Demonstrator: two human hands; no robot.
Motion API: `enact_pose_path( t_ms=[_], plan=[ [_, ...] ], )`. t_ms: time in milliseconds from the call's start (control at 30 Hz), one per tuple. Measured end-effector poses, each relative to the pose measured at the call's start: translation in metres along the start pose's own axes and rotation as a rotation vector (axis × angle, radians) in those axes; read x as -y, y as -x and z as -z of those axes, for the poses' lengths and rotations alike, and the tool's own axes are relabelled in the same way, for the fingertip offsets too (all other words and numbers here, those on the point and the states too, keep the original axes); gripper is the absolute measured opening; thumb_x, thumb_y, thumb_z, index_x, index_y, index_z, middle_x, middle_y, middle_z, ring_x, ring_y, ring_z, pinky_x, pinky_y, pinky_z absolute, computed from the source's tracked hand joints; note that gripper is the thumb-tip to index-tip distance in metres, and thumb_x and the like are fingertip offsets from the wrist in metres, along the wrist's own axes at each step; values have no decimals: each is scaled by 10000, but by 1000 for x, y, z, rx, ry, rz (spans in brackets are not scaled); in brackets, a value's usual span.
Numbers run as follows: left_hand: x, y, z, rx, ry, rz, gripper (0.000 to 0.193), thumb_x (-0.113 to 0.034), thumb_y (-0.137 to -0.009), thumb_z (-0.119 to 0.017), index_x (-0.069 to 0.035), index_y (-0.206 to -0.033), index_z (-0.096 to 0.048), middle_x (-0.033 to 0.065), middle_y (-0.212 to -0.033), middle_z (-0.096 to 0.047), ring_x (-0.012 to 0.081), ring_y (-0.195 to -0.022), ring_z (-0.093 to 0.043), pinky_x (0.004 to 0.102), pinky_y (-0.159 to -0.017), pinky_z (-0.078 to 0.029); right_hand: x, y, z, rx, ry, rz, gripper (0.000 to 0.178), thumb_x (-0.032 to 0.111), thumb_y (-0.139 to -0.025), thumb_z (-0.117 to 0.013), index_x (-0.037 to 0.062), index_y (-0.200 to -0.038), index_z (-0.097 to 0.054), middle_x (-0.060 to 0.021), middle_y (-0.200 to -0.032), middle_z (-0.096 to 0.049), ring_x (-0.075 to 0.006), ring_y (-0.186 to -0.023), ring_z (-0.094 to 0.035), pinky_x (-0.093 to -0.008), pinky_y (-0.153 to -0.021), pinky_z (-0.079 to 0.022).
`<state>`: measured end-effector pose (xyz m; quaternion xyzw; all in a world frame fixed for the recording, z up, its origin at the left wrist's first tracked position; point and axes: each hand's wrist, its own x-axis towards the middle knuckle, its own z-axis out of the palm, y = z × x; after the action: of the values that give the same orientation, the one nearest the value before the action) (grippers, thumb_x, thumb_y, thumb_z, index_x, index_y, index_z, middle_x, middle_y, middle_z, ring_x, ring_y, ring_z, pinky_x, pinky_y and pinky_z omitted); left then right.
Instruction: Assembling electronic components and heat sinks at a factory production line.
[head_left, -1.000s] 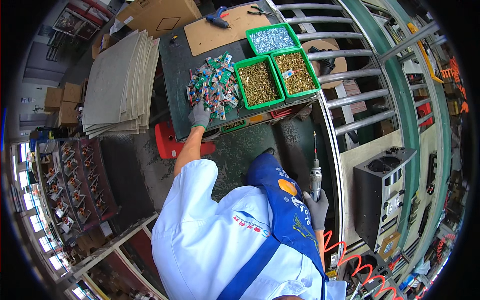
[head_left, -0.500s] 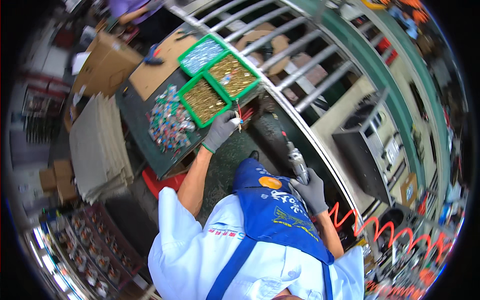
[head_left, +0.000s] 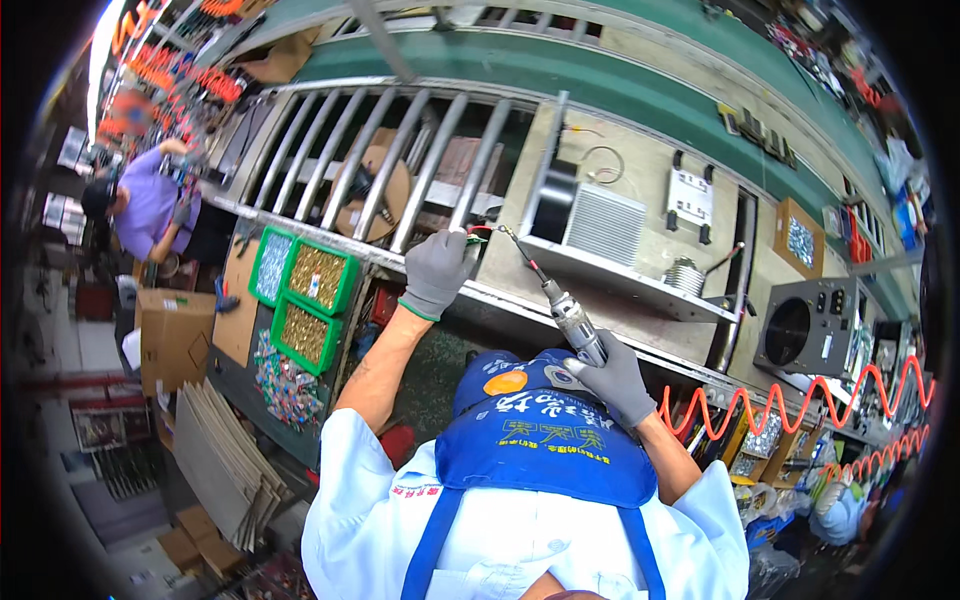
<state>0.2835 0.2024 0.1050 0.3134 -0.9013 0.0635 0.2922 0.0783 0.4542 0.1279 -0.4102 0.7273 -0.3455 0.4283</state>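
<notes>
In a grey glove, my left hand is closed on a small part with red and green wires, held over the near rail of the conveyor. My gloved right hand grips a silver air screwdriver, its long bit pointing up and left. The bit's end is close to the small part; whether they touch I cannot tell. Just beyond them a metal panel unit lies on a pale board, with a finned heat sink and a white bracket plate on it.
To the left, green bins of brass and silver small parts stand by a pile of coloured pieces. Rollers run behind. A coiled orange hose hangs at right, near a black-fan unit. Another person works far left.
My view has swung right, so the bins sit farther left. My left hand has gone from beside the bins to the conveyor, and the screwdriver's bit has come up close to it.
</notes>
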Motion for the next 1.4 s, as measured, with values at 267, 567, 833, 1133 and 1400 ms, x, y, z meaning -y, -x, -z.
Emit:
enact_pose_path(
  t_ms=[267,567,833,1133,1400],
  plan=[
    [-67,-84,-42,66,45,-226,286,-173,-706,-749,-70,-916,-586,74,-669,-526,252,-577,-561,374,-487,-440,-43,4,93,-59,-27,-36,553,309,-713,-765,-15,-1126,-592,-174,-900,-662,-239,-814,-645,-361,-752,-495],
    [-106,-123,-79,86,121,-484,163,-146,-788,-661,-64,-902,-578,52,-669,-512,214,-604,-562,347,-492,-436,-64,10,132,-50,-88,-167,609,330,-711,-759,-17,-1181,-583,-168,-959,-663,-232,-873,-640,-359,-799,-485],
    [-112,-156,-112,27,99,-493,184,-161,-784,-655,-63,-922,-584,37,-669,-506,195,-602,-551,339,-484,-424,-76,7,149,-95,-90,-190,599,320,-712,-751,-18,-1178,-586,-157,-931,-659,-209,-841,-631,-353,-772,-486],
    [-118,-181,-139,98,206,-556,224,-135,-770,-677,-44,-951,-582,56,-709,-539,210,-633,-577,344,-509,-451,-79,-11,153,-142,-131,-239,538,332,-723,-756,-22,-1093,-593,-170,-913,-663,-253,-816,-641,-376,-737,-485],
    [-115,-201,-167,50,281,-625,165,-114,-800,-626,-57,-949,-589,58,-697,-526,203,-600,-565,332,-472,-433,-65,-31,170,-120,-211,-412,561,317,-740,-753,-25,-1151,-583,-122,-874,-646,-181,-759,-621,-338,-687,-491]
  ],
)
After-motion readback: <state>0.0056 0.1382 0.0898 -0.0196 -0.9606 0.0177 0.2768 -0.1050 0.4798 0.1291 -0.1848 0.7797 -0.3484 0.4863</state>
